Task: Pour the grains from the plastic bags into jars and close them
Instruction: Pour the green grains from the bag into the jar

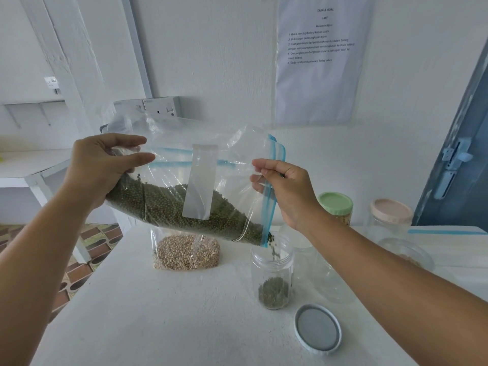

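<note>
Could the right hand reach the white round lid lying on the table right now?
Probably not yet: the right hand pinches the clear zip bag of green beans mid-pour, though nothing lies around the white round lid.

The clear bag [184, 165] had blue zip strips and held dark green grains [163, 204]. Another bag [186, 251] held beige grains. The surface [158, 313] was white. Lids were pale green [335, 202], pinkish [391, 209] and apparently white-rimmed grey [318, 329].
</note>
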### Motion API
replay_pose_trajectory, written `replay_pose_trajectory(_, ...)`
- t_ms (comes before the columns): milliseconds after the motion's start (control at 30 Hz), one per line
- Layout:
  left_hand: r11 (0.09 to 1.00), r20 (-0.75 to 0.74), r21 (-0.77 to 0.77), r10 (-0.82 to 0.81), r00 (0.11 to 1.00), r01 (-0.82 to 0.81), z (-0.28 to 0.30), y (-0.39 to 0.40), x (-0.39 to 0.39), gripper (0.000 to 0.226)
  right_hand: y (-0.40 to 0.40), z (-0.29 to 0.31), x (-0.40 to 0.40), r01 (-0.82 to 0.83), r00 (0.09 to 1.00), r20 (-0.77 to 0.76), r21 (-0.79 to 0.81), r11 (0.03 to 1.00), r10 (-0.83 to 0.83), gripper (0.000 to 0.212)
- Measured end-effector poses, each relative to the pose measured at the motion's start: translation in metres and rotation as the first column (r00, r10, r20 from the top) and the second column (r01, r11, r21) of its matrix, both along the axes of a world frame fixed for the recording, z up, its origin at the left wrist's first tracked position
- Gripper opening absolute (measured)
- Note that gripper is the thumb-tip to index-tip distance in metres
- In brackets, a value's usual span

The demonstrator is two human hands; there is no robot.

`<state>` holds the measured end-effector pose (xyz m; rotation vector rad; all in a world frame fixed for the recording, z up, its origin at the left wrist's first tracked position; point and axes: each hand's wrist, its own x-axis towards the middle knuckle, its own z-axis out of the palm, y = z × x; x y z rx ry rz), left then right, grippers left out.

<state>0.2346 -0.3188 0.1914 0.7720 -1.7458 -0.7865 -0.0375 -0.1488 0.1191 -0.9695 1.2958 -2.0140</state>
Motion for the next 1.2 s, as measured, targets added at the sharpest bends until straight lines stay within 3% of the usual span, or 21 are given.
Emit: replay_pose_trajectory(1200, 1.000, 0.002, -0.026, -0.010, 1.000, 0.010, 0.0014, -0.0065, -0.0011, 0.036, -0.0029, -0.0032, 0.0006, -0.009, 1.000, 0.020, -0.008, 1.000, 0.009, 0.024)
